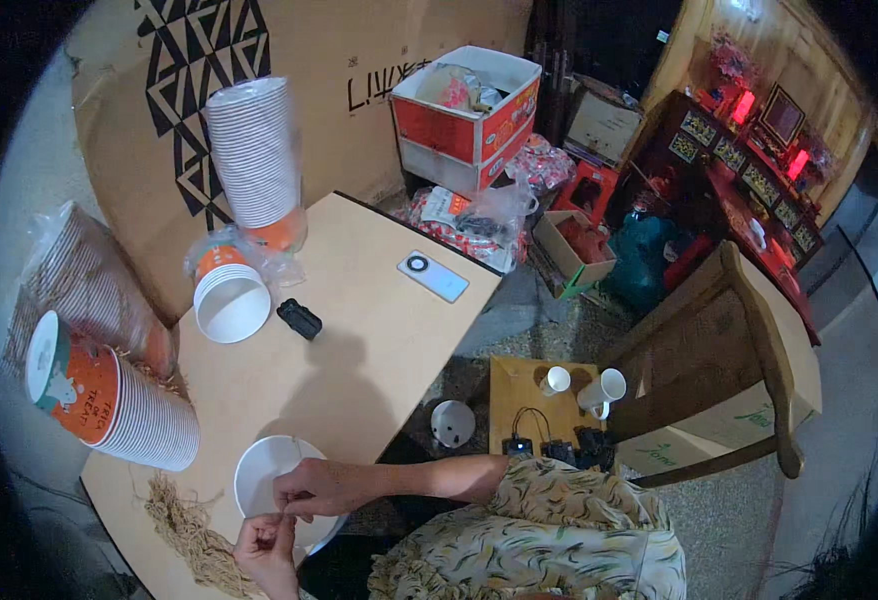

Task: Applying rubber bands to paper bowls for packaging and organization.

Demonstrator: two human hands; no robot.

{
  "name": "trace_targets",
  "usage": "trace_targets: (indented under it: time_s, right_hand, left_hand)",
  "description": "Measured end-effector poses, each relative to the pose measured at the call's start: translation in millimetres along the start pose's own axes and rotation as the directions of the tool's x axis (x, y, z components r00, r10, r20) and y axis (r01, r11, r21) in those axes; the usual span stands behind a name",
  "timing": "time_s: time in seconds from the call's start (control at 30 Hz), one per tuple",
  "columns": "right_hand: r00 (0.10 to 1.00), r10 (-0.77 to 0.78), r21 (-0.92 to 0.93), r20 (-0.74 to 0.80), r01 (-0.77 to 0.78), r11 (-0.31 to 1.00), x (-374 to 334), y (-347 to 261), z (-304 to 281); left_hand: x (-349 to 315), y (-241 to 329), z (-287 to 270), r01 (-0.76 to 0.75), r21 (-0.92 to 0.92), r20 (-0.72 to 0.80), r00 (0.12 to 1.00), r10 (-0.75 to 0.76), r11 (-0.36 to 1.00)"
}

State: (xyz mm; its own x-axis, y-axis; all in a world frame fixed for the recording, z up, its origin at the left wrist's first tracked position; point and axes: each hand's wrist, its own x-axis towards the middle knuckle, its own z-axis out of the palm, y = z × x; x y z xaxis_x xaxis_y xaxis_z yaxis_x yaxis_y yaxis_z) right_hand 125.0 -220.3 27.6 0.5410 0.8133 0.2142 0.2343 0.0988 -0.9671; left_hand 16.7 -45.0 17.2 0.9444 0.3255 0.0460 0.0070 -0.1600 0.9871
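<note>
My right hand (324,487) and my left hand (267,552) meet fingertip to fingertip at the table's near edge. Both are closed in a pinch, and whatever thin thing lies between the fingertips is too small to make out. Beneath and behind them is a white paper bucket (251,478), its mouth facing up and partly covered by my right hand. To the left of my hands, a loose heap of tan twine (187,525) lies on the table, reaching close to my left hand.
A leaning stack of orange-and-white buckets (149,420) lines the table's left side. Farther back stand a tall bagged stack (252,150), an open-mouthed bucket (231,308) and a black object (300,319). A phone (433,277) lies far right. Beyond are a wooden chair (759,350) and stool (509,385).
</note>
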Motion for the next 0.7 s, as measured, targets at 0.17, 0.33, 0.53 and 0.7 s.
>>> trace_targets:
  time_s: [0.17,0.33,0.53,0.7]
  right_hand:
    - [0.998,-0.045,0.029,0.041,0.044,0.999,2,3,-3]
    - [1.0,0.012,0.023,-0.007,-0.012,1.0,5,-5,0]
    - [0.988,-0.051,-0.152,-0.142,0.029,0.988,4,4,7]
    - [0.987,-0.024,-0.103,-0.159,0.008,0.995,2,-1,7]
  left_hand:
    - [2,-6,-4,0.044,0.011,0.02,0.999,-0.045,0.999]
    - [3,-18,-28,0.381,-0.311,0.226,0.92,-0.321,0.871]
    - [4,12,-2,0.022,0.348,0.023,0.999,-0.032,0.937]
    - [4,3,1,0.051,0.176,-0.031,0.998,-0.047,0.983]
